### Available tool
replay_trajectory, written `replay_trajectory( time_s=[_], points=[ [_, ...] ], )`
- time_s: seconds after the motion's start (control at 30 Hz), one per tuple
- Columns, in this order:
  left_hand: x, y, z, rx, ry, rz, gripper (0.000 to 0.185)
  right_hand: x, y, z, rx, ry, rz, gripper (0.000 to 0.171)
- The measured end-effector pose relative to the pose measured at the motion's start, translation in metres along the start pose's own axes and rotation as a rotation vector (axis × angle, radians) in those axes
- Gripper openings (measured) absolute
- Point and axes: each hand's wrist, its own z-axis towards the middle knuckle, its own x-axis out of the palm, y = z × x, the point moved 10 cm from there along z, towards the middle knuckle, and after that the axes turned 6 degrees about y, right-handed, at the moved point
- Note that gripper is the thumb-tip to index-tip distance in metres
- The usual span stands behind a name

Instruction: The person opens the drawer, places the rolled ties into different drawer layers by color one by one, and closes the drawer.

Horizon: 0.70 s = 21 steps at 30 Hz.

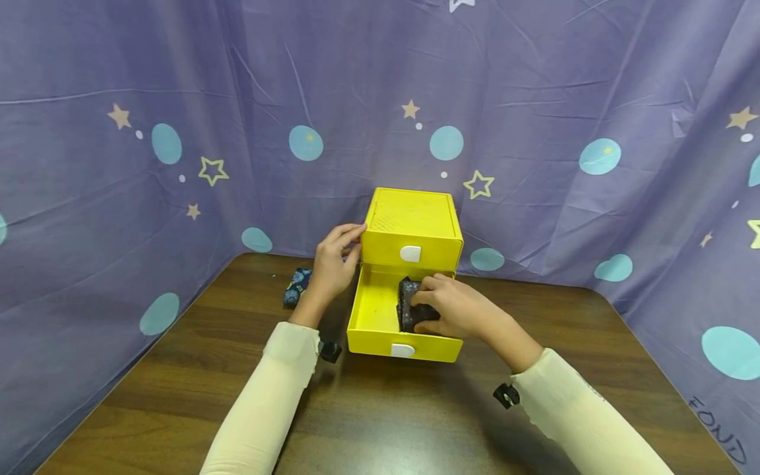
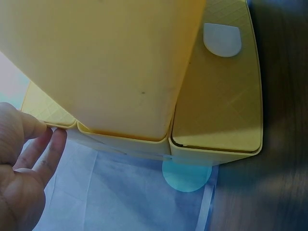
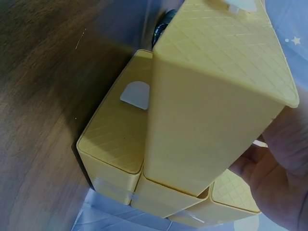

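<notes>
A yellow drawer unit (image 1: 412, 214) stands on the table, its middle drawer (image 1: 373, 310) pulled out. Inside that drawer, toward its right side, lies a dark folded cloth (image 1: 407, 307) with a small pale pattern. My right hand (image 1: 460, 307) reaches in from the right and grips the cloth between curled fingers and thumb. In the right wrist view the drawer's wall (image 3: 207, 130) hides the cloth and most of the fingers. My left hand (image 1: 335, 260) touches the unit's upper left edge with its fingertips, thumb near the top drawer's front (image 2: 48, 108).
A dark blue cloth (image 1: 297, 287) with light blue patches lies on the wooden table (image 1: 380, 409), left of the unit and behind my left wrist. White tabs mark the drawer fronts, among them the bottom drawer's tab (image 2: 222, 39). A purple patterned curtain (image 1: 516, 99) hangs behind.
</notes>
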Motion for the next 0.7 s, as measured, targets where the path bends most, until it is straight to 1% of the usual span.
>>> replay_trajectory(
  time_s=[0.1, 0.23, 0.4, 0.57, 0.7],
  points=[
    [0.000, 0.001, 0.000, -0.002, 0.001, -0.002, 0.039, -0.003, 0.001, -0.001, -0.004, -0.023, -0.020, 0.034],
    [0.000, 0.001, 0.000, -0.011, 0.007, -0.002, 0.039, -0.012, 0.003, -0.003, -0.020, -0.084, -0.063, 0.032],
    [0.000, 0.003, 0.001, -0.016, 0.007, 0.003, 0.039, -0.027, 0.010, -0.006, -0.064, -0.168, -0.095, 0.028],
    [0.000, 0.004, 0.000, -0.008, 0.003, 0.004, 0.039, -0.037, 0.017, -0.008, -0.091, -0.215, -0.131, 0.030],
    [0.001, 0.002, 0.000, 0.000, 0.003, 0.004, 0.039, -0.045, 0.027, -0.010, -0.133, -0.256, -0.139, 0.032]
  ],
)
